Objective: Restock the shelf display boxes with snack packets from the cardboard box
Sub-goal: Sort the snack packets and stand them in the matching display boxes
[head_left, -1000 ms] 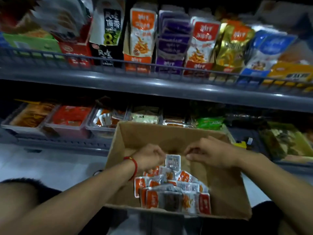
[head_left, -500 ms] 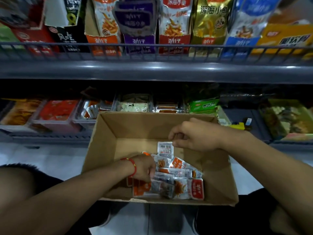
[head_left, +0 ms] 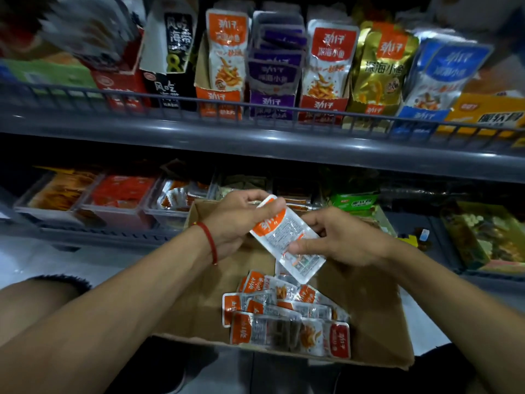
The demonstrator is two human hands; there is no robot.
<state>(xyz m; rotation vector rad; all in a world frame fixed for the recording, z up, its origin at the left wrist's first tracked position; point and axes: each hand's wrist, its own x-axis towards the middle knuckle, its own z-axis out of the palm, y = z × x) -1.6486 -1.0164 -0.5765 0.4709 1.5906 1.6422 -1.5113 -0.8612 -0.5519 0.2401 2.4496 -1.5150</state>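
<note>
1. Two hands share one snack packet [head_left: 287, 237] above the cardboard box [head_left: 377, 317]: the left hand [head_left: 241, 220] pinches its orange upper end, and the right hand [head_left: 338, 240] grips its lower clear end with thumb on top.
2. Judged step: a picked packet is being turned or straightened before shelving; restocking looks only partly done, since many loose packets [head_left: 287, 317] lie in the box's near half.
3. Likely target is the orange display box [head_left: 220, 102] on the upper shelf [head_left: 255, 143], whose packets match in colour.
4. Next move calls for lifting the packet over the shelf's wire rail, upright, orange end on top, and sliding it behind the front packet.
</note>
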